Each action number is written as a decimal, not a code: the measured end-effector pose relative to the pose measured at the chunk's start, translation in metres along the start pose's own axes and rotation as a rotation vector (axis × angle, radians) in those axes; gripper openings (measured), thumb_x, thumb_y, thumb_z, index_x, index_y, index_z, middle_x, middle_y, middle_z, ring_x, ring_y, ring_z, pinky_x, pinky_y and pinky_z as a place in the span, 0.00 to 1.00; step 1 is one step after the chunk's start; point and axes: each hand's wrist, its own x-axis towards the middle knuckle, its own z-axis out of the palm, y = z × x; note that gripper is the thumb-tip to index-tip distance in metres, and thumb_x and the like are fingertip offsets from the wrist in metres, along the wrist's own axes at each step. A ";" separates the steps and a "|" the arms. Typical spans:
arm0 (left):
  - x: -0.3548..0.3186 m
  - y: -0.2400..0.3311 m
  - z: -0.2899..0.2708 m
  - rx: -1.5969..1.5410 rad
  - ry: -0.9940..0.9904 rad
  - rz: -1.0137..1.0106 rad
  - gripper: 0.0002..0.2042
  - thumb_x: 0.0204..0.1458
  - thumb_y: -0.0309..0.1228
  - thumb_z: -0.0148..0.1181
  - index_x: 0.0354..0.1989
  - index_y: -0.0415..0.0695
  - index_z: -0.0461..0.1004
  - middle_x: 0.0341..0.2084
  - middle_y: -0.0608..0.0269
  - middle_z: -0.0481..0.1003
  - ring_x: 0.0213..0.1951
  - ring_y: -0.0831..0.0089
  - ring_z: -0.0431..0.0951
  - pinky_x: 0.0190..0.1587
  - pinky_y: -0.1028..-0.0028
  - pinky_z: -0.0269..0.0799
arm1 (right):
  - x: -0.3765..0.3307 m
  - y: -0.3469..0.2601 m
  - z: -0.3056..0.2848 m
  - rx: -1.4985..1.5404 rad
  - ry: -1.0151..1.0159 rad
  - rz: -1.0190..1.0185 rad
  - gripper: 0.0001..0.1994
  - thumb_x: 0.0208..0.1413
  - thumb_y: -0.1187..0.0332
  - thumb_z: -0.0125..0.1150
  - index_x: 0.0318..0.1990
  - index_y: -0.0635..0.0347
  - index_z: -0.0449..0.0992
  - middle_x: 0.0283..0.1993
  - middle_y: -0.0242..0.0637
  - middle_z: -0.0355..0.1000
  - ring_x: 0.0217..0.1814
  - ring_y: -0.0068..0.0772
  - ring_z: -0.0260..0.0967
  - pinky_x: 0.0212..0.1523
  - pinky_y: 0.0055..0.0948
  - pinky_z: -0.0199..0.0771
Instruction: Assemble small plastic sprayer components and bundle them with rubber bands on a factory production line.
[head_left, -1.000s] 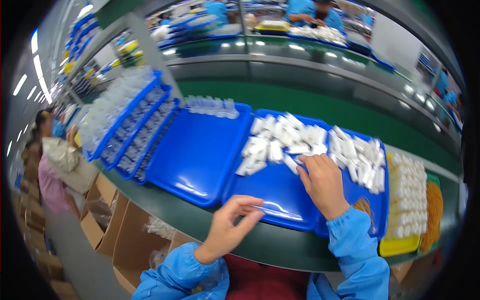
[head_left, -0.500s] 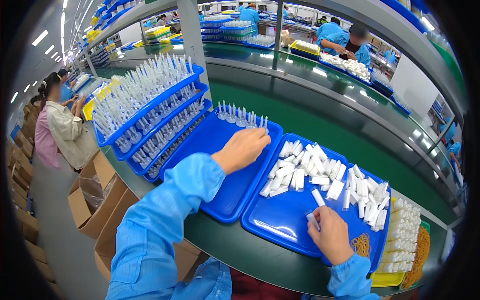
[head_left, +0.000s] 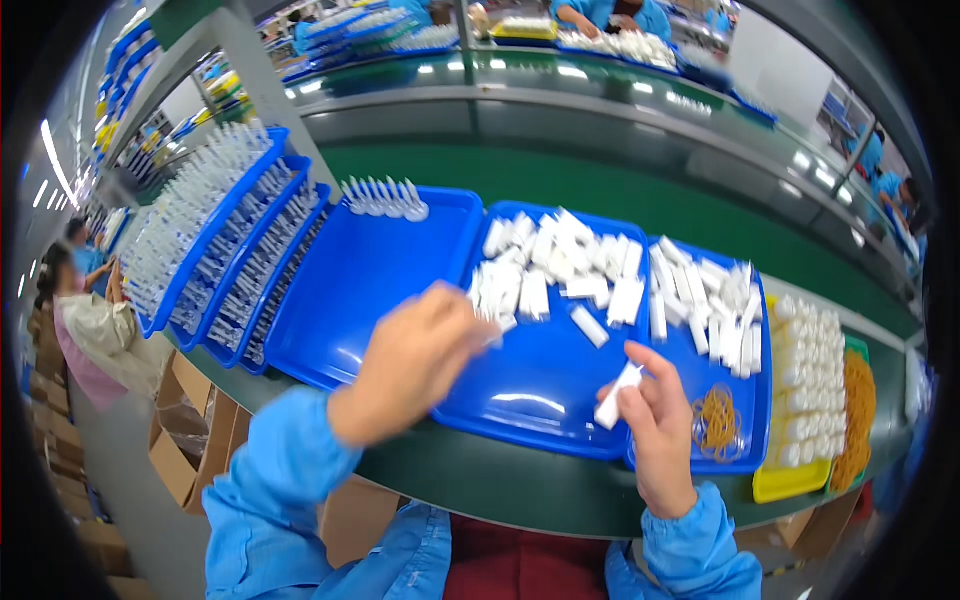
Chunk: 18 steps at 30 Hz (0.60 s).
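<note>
Between the thumb and fingers of my right hand (head_left: 655,425) is a small white rectangular packet (head_left: 620,396), held over the near side of the middle blue tray (head_left: 530,405). My left hand (head_left: 415,360) hovers at the boundary of the left blue tray (head_left: 385,265) and the middle one. Its fingers are pinched together and blurred; a pale, see-through bit shows at their tips, too smeared to name. A row of clear plastic pieces with upright stems (head_left: 385,198) stands at the far edge of the left tray. Many similar white packets (head_left: 560,255) lie heaped beyond my right hand.
Stacked blue trays (head_left: 255,230) full of clear stemmed pieces rise at the left. On the right, another blue tray holds white packets (head_left: 705,300) and tan rubber bands (head_left: 717,425). Beyond it are a yellow tray (head_left: 790,482) of white pieces and an orange-brown heap (head_left: 855,410).
My left hand has left the row of clear pieces and come nearer and right, toward the middle tray. My right hand has lifted and turned with the white packet. The head view has shifted.
</note>
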 end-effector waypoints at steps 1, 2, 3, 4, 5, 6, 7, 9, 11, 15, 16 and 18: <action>-0.022 0.026 -0.004 -0.107 -0.061 -0.012 0.11 0.46 0.20 0.69 0.38 0.45 0.82 0.34 0.57 0.77 0.37 0.59 0.79 0.39 0.65 0.77 | -0.001 0.005 0.005 0.043 -0.008 0.029 0.23 0.69 0.67 0.52 0.69 0.64 0.61 0.43 0.39 0.75 0.46 0.24 0.70 0.53 0.26 0.68; -0.043 0.048 0.001 -0.237 -0.069 -0.058 0.14 0.45 0.19 0.70 0.41 0.47 0.84 0.34 0.60 0.77 0.36 0.63 0.80 0.39 0.68 0.78 | -0.001 0.007 0.011 0.100 0.005 0.054 0.23 0.69 0.66 0.52 0.68 0.64 0.63 0.43 0.38 0.75 0.46 0.23 0.69 0.53 0.26 0.67; -0.060 0.067 0.001 -0.339 -0.073 -0.102 0.12 0.48 0.22 0.70 0.43 0.48 0.84 0.33 0.60 0.74 0.35 0.64 0.79 0.35 0.69 0.77 | -0.002 0.011 0.015 0.119 -0.008 0.074 0.23 0.70 0.65 0.52 0.68 0.64 0.63 0.43 0.38 0.75 0.46 0.23 0.69 0.53 0.26 0.67; -0.073 0.083 0.006 -0.435 -0.099 -0.180 0.16 0.45 0.18 0.72 0.44 0.47 0.85 0.35 0.62 0.77 0.36 0.68 0.79 0.39 0.71 0.78 | -0.005 0.015 0.015 0.136 -0.010 0.089 0.23 0.70 0.65 0.52 0.68 0.64 0.64 0.43 0.38 0.75 0.46 0.23 0.69 0.53 0.26 0.67; -0.080 0.092 0.013 -0.533 -0.103 -0.208 0.15 0.47 0.20 0.71 0.44 0.47 0.84 0.36 0.62 0.76 0.36 0.68 0.79 0.37 0.71 0.77 | -0.008 0.016 0.013 0.135 -0.005 0.099 0.22 0.70 0.65 0.52 0.67 0.64 0.65 0.43 0.38 0.75 0.46 0.23 0.69 0.53 0.26 0.67; -0.086 0.099 0.018 -0.629 -0.104 -0.240 0.14 0.49 0.21 0.71 0.45 0.48 0.84 0.36 0.62 0.75 0.35 0.68 0.78 0.36 0.71 0.76 | -0.011 0.017 0.012 0.134 -0.003 0.110 0.22 0.70 0.64 0.52 0.67 0.64 0.65 0.43 0.38 0.75 0.47 0.23 0.70 0.53 0.26 0.67; -0.088 0.104 0.020 -0.668 -0.136 -0.255 0.15 0.50 0.20 0.70 0.47 0.47 0.83 0.38 0.62 0.74 0.37 0.69 0.77 0.38 0.72 0.75 | -0.014 0.017 0.009 0.130 -0.006 0.114 0.22 0.70 0.64 0.52 0.67 0.64 0.66 0.43 0.37 0.75 0.47 0.23 0.70 0.53 0.26 0.68; -0.092 0.112 0.027 -0.706 -0.130 -0.243 0.15 0.51 0.20 0.70 0.47 0.46 0.83 0.38 0.62 0.73 0.38 0.69 0.77 0.39 0.72 0.75 | -0.024 0.020 0.003 0.093 -0.019 0.112 0.22 0.69 0.65 0.52 0.67 0.65 0.65 0.44 0.37 0.75 0.47 0.24 0.71 0.53 0.27 0.69; -0.092 0.119 0.026 -0.706 -0.123 -0.236 0.15 0.52 0.19 0.69 0.48 0.45 0.82 0.39 0.61 0.73 0.39 0.68 0.76 0.41 0.72 0.74 | -0.030 0.021 0.000 0.061 -0.052 0.097 0.22 0.69 0.65 0.52 0.67 0.65 0.66 0.44 0.37 0.74 0.47 0.25 0.73 0.52 0.27 0.71; -0.094 0.126 0.029 -0.711 -0.138 -0.251 0.13 0.52 0.19 0.68 0.47 0.44 0.82 0.39 0.60 0.72 0.38 0.68 0.76 0.40 0.72 0.74 | -0.037 0.020 -0.007 0.031 -0.070 0.060 0.22 0.68 0.66 0.54 0.67 0.66 0.66 0.45 0.38 0.74 0.47 0.25 0.74 0.51 0.27 0.72; -0.094 0.126 0.029 -0.697 -0.139 -0.255 0.13 0.52 0.19 0.68 0.46 0.44 0.82 0.39 0.60 0.72 0.38 0.68 0.76 0.40 0.72 0.74 | -0.039 0.020 -0.009 0.033 -0.060 0.053 0.23 0.68 0.66 0.55 0.67 0.66 0.66 0.45 0.38 0.74 0.47 0.25 0.74 0.51 0.26 0.72; -0.094 0.127 0.029 -0.669 -0.145 -0.254 0.13 0.52 0.19 0.67 0.46 0.44 0.82 0.40 0.60 0.72 0.38 0.67 0.77 0.40 0.71 0.74 | -0.042 0.021 -0.016 -0.034 -0.060 0.009 0.24 0.67 0.65 0.57 0.66 0.66 0.66 0.44 0.38 0.75 0.48 0.25 0.74 0.53 0.27 0.71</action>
